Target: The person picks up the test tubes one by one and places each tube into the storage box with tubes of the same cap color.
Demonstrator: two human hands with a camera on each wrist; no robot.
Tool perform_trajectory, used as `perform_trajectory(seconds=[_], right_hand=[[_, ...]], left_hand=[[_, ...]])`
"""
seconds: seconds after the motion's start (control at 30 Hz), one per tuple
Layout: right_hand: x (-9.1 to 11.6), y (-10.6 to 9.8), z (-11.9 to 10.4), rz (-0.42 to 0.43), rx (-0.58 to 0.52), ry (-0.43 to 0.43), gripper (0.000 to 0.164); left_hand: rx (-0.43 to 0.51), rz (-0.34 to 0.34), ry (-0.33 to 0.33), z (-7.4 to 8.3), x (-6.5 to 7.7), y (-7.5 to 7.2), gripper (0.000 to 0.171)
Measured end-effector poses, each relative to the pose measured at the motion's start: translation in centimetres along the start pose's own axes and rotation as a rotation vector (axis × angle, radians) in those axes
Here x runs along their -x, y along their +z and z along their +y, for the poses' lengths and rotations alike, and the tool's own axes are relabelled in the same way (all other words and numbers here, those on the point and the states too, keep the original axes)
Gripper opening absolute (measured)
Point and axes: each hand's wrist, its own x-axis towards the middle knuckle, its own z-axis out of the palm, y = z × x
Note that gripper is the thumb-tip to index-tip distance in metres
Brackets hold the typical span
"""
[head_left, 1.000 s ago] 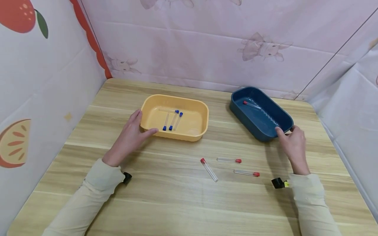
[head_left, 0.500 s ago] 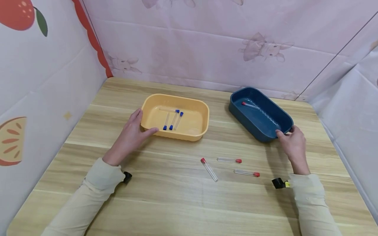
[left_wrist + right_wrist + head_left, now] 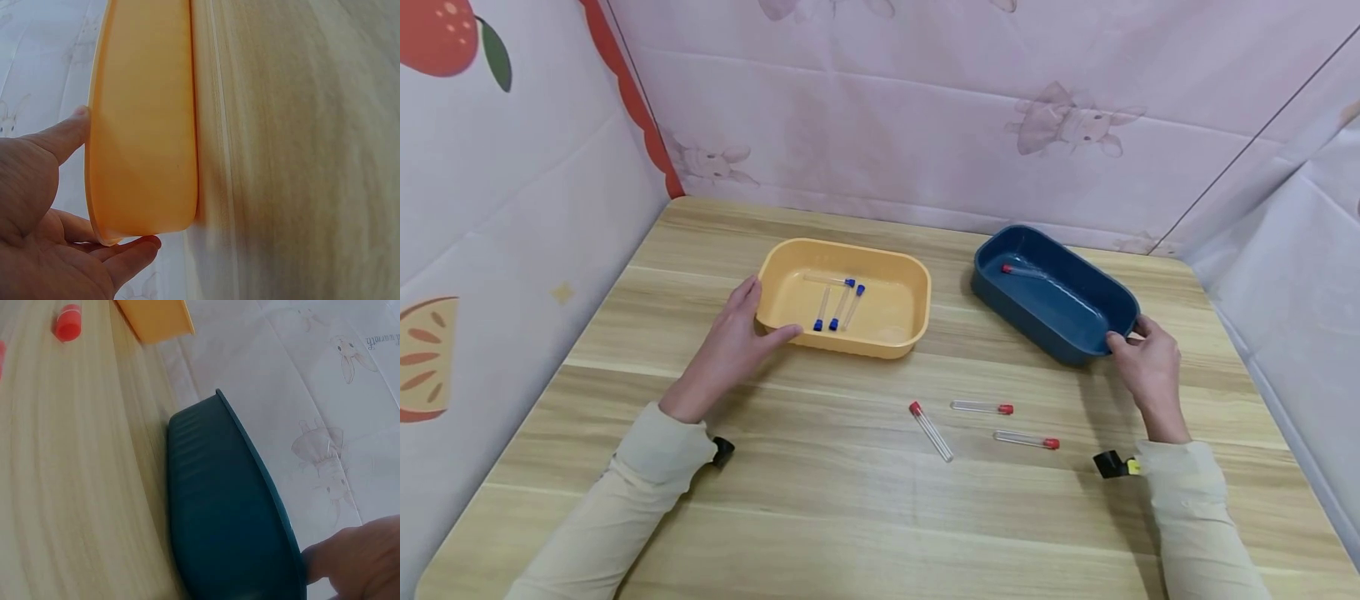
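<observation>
My left hand [image 3: 730,348] holds the near left corner of a yellow plastic basin [image 3: 917,302]; in the left wrist view the thumb touches its rim and bent fingers [image 3: 131,262] sit under the lip. Inside it lie several clear test tubes with blue caps [image 3: 834,325]. Pinching the near right corner of a dark blue basin [image 3: 1063,302] is my right hand [image 3: 1150,371]. One red-capped test tube [image 3: 1007,269] lies in that basin. Three more lie on the table: a slanted test tube [image 3: 932,432], an upper right tube [image 3: 982,407] and a lower right tube [image 3: 1027,439].
The wooden table [image 3: 820,517] meets a pink patterned cloth [image 3: 880,133] at the back. White cloths hang at the left and right edges. A small black device [image 3: 1111,464] sits at the right cuff, and another black device [image 3: 722,452] at the left.
The blue basin has swung slightly anticlockwise, its far end shifting left and a little nearer; my right hand stays on its corner. The left hand, the yellow basin and the loose test tubes hold their places.
</observation>
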Motion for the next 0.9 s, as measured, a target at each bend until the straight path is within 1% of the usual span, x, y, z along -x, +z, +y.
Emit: perform_trajectory(seconds=[0.23, 0.5, 0.9], right_hand=[[-0.35, -0.04, 0.47, -0.010, -0.005, 0.002, 0.056], [-0.80, -0.16, 0.75, -0.079, -0.063, 0.002, 0.057], [-1.00, -0.19, 1.03, -0.160, -0.119, -0.042, 0.055]], left_hand=[[-0.002, 0.002, 0.000, 0.00, -0.06, 0.04, 0.103], [0.000, -0.001, -0.004, 0.10, -0.08, 0.00, 0.104], [-0.008, -0.006, -0.001, 0.05, -0.06, -0.02, 0.104]])
